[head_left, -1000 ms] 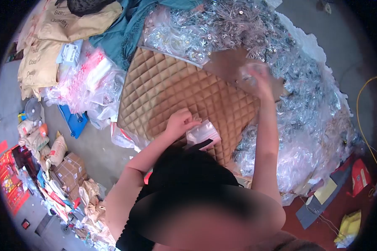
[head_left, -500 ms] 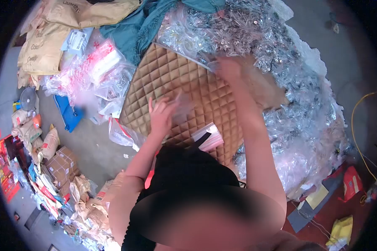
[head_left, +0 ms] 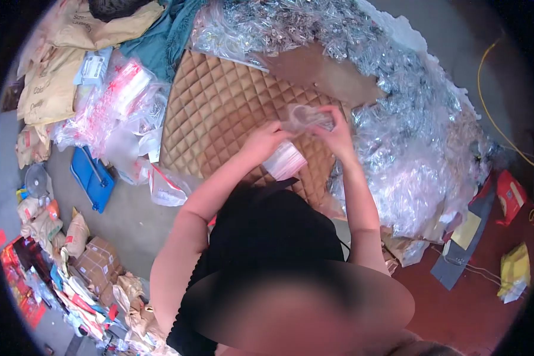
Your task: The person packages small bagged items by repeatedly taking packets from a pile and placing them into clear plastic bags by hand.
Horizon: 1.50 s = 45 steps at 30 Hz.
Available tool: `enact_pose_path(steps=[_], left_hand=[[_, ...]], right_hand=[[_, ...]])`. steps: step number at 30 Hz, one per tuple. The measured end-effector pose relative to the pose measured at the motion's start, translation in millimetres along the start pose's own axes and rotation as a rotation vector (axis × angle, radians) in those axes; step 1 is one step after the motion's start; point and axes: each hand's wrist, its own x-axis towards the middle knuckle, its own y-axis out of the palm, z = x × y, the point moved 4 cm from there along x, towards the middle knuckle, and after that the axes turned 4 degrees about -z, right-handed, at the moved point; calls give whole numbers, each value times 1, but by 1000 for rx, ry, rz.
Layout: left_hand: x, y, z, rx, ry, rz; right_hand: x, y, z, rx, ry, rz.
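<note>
Over the brown quilted mat [head_left: 204, 107], my left hand [head_left: 268, 141] pinches the left side of a small clear plastic bag [head_left: 299, 117]. My right hand [head_left: 336, 133] holds the bag's right side, where small dark or silvery items show through the plastic; what they are is too small to tell. Just below my left hand, a stack of flat clear-and-pink bags [head_left: 285, 161] lies on the mat. To the right and beyond the mat spreads a large heap of small clear packets [head_left: 397, 160].
Pink and clear plastic packaging [head_left: 115, 107] lies left of the mat, near tan sacks [head_left: 53, 83] and teal cloth [head_left: 166, 35]. A blue folding item [head_left: 92, 178] stands on the floor. Cartons [head_left: 98, 261] are at lower left, a yellow bag [head_left: 514, 270] at lower right.
My right hand has come back from the heap's side to the mat's middle and now holds a bag. My left hand has moved right to meet it. The view has shifted slightly.
</note>
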Motion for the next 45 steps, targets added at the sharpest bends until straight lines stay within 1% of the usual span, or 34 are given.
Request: enact_pose_path(steps=[1, 2, 3, 4, 5, 6, 7, 8, 10, 11, 13, 14, 16, 17, 18, 20, 21, 24, 26, 27, 28, 30, 31, 32, 34, 35, 37, 38, 40, 41, 42, 43, 44, 45], left_hand=[[-3, -1, -9, -145, 1, -25], [-6, 0, -12, -141, 11, -20], [-9, -1, -17, -155, 116, -73], [-13, -2, -24, -174, 218, -125], [-19, 0, -29, -177, 226, -116], [-25, 6, -36, -159, 241, -2], [-28, 14, -45, -146, 269, 115], [-29, 15, -52, -163, 306, 131], [-29, 7, -60, -207, 347, 100], [-29, 7, -65, -228, 384, 119], [-32, 9, -69, -249, 312, 128], [-35, 14, -73, -258, 334, 148], [-35, 26, -76, -237, 300, 233], [-36, 28, -77, -242, 314, 240], [-37, 28, -79, -236, 330, 273], [-38, 31, -87, -235, 352, 314], [-36, 26, -96, -239, 364, 297], [-26, 32, -99, -255, 418, 277], [-25, 35, -98, -271, 465, 288], [-20, 27, -105, -307, 450, 266], [-14, 20, -111, -344, 432, 242], [-3, 14, -119, -371, 450, 260], [2, 12, -125, -395, 458, 284], [8, 9, -132, -397, 464, 294], [26, 12, -152, -396, 572, 368], [32, 16, -149, -395, 578, 374], [40, 24, -135, -287, 578, 419], [43, 26, -129, -284, 578, 418], [58, 18, -103, -347, 193, 67], [56, 18, -96, -341, 183, 64], [50, 19, -87, -165, 158, 61], [42, 20, -76, 11, 131, 53], [25, 36, -55, 97, 120, 236], [1, 59, -29, 182, 109, 424]], right_hand=[[-10, 4, 6, -166, -28, 157], [-20, 8, 14, -334, -57, 312], [-29, 8, 34, -571, -147, 405], [-36, 9, 38, -571, -142, 395], [-45, 15, 40, -762, -223, 473], [-54, 19, 42, -957, -299, 545], [-56, 22, 39, -808, -258, 483], [-58, 17, 37, -830, -234, 450], [-59, 8, 49, -682, -37, 406], [-65, 8, 50, -700, -13, 369], [-84, 20, 48, -1166, -211, 403], [-93, 22, 44, -1172, -187, 382], [-104, 25, 46, -1204, -308, 406], [-106, 17, 42, -985, -208, 499], [-107, 5, 44, -991, -197, 491], [-110, -13, 53, -557, -197, 477], [-115, -13, 49, -560, -191, 467], [-125, -15, 46, -704, -306, 354], [-131, -35, 60, -471, -425, 357], [-129, -53, 73, -357, -357, 331], [-130, -62, 74, -365, -356, 323], [-131, -71, 65, -612, -208, 448], [-132, -65, 54, -580, -404, 357], [-130, -57, 34, -581, -397, 347], [-115, -48, 18, -709, -474, 510], [-108, -53, 24, -709, -471, 502], [-94, -62, 17, -978, -93, 747], [-91, -73, 19, -977, -96, 746], [-83, -121, 31, -863, -282, 248], [-77, -151, 19, -811, -203, 151], [-70, -185, 2, -759, -125, 59], [-69, -225, -17, -509, -11, -164], [-66, -265, -31, -257, 30, -312], [-67, -300, -35, -206, 54, -492]])
